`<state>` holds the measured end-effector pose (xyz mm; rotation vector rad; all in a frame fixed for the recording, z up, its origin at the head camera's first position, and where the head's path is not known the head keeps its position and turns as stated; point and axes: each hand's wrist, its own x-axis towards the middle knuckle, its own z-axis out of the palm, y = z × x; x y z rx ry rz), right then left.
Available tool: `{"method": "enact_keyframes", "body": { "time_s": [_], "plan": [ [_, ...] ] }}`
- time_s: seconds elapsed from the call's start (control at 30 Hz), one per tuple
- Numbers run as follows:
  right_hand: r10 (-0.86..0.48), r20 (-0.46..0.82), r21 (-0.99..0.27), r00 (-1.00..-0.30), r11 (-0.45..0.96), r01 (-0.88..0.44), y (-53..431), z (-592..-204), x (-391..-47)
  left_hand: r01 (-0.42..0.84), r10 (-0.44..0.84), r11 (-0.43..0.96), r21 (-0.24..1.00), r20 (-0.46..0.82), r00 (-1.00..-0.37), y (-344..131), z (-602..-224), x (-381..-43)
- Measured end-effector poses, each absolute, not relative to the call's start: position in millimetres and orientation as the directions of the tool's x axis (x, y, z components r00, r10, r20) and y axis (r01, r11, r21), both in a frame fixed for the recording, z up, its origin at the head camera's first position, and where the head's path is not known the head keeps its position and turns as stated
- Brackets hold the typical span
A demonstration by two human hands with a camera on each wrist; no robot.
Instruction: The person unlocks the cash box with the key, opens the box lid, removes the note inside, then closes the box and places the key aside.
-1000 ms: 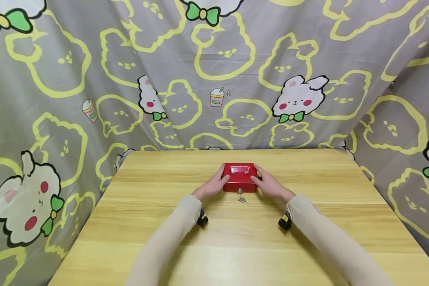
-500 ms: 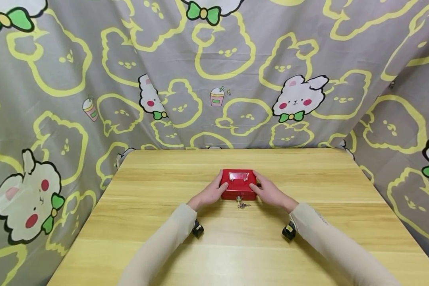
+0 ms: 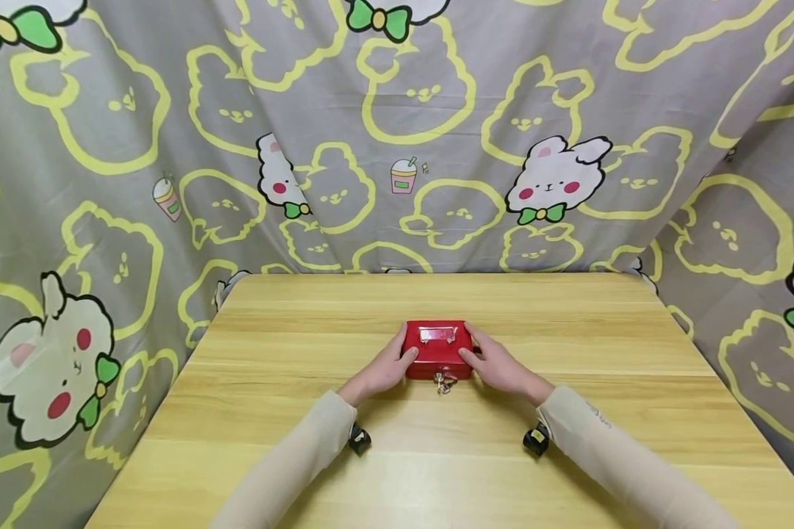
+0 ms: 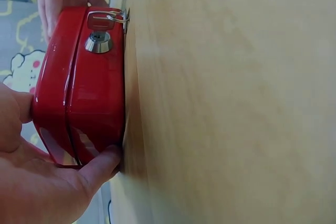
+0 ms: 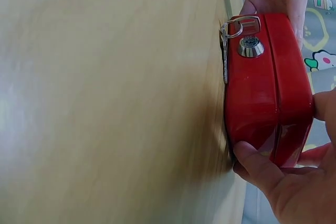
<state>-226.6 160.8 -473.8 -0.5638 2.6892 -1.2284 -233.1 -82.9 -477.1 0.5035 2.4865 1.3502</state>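
A red metal cash box (image 3: 430, 355) with a folding handle (image 3: 437, 335) on its lid is near the middle of the table. Its lid is down. In the left wrist view a key (image 4: 101, 22) stands in the round silver lock (image 4: 98, 42) on the front, and a ring with a second key hangs from it. My left hand (image 3: 385, 367) grips the box's left end, thumb on the lid's edge. The right end is gripped by my right hand (image 3: 501, 366) in the same way. The box's underside is hidden.
The wooden table (image 3: 437, 470) spreads around the box on all sides. A grey curtain (image 3: 344, 110) printed with cartoon animals hangs behind it and along both sides. Each wrist carries a small black camera (image 3: 537, 439).
Both hands have drawn the box toward me and slightly to the left. The hanging keys have swung about. The grip on both ends is the same.
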Motion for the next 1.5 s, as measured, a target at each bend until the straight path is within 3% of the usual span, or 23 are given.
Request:
{"method": "enact_keyframes", "body": {
  "time_s": [0.73, 1.07, 1.27, 1.5],
  "plan": [
    [-0.389, 0.019, -0.772, -0.921, 0.580, -0.261, 137.3, -473.6, -233.9, 0.119, 0.379, 0.489, 0.864, -0.088, -0.921, -107.6, -478.3, -237.4],
    [-0.193, 0.244, -0.737, -0.950, 0.600, -0.312, 151.5, -456.5, -209.8, 0.117, 0.379, 0.502, 0.857, -0.096, -0.920, -109.8, -477.3, -235.8],
    [-0.292, 0.061, -0.818, -0.954, 0.533, -0.216, 149.4, -461.0, -191.5, 0.119, 0.378, 0.493, 0.862, -0.089, -0.921, -110.4, -476.8, -234.2],
    [-0.419, -0.112, -0.950, -0.901, 0.312, -0.027, 134.7, -474.2, -183.6, 0.122, 0.379, 0.493, 0.862, -0.086, -0.921, -109.9, -476.3, -234.5]
  ]
}}
